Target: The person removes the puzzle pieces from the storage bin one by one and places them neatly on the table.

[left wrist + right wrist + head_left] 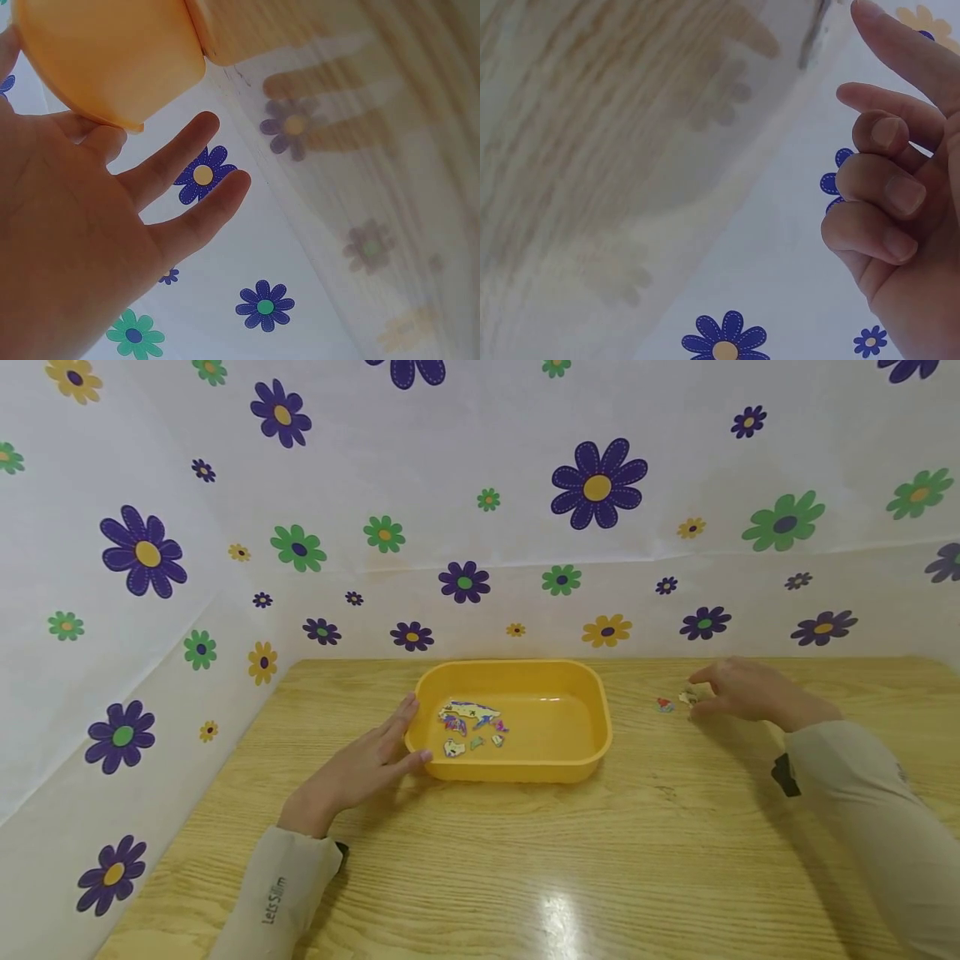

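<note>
A yellow plastic tray (517, 772) stands on the table near the back wall. In its left half lie several small printed cut-out pieces, among them a long cream and blue piece (471, 712). My left hand (360, 772) rests against the tray's left end, thumb on the near rim, fingers at the left side. The left wrist view shows two straight fingers (199, 214) apart from the tray. To the right of the tray, my right hand (738, 693) has thumb and index finger apart around a small cream piece (686, 697). Its other fingers (874, 187) are curled.
A small red and blue piece (664, 704) lies on the wooden table (480, 852), left of my right hand. White sheeting with printed flowers (465, 582) rises behind the table and along its left side.
</note>
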Action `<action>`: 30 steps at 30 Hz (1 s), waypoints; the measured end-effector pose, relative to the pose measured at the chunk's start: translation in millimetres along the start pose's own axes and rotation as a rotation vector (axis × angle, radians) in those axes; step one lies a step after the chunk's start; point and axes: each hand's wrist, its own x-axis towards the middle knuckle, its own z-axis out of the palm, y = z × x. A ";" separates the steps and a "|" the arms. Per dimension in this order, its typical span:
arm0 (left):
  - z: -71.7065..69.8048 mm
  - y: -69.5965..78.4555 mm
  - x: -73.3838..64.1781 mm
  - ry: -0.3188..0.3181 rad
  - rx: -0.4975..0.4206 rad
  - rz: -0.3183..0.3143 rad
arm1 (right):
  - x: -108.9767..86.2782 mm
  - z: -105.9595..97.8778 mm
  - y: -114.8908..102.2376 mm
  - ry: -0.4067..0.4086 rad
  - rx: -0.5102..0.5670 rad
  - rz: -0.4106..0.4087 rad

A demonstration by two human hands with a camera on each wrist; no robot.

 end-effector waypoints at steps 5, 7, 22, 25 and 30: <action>0.4 -0.7 0.0 -0.002 -0.002 0.002 | 1.8 -10.6 -1.7 0.016 0.005 -0.004; 0.4 -1.3 -0.2 0.000 -0.002 0.002 | 3.2 -15.9 -3.4 0.034 0.002 -0.012; 2.0 -2.5 -0.3 -0.002 -0.016 0.005 | 20.7 -50.8 -35.2 -0.009 0.112 -0.078; 1.8 -2.4 -0.3 0.000 -0.010 0.005 | 26.7 -56.7 -44.5 -0.019 0.142 -0.085; 0.9 -2.1 0.3 0.002 0.002 0.013 | 35.6 -62.3 -57.4 -0.013 0.168 -0.099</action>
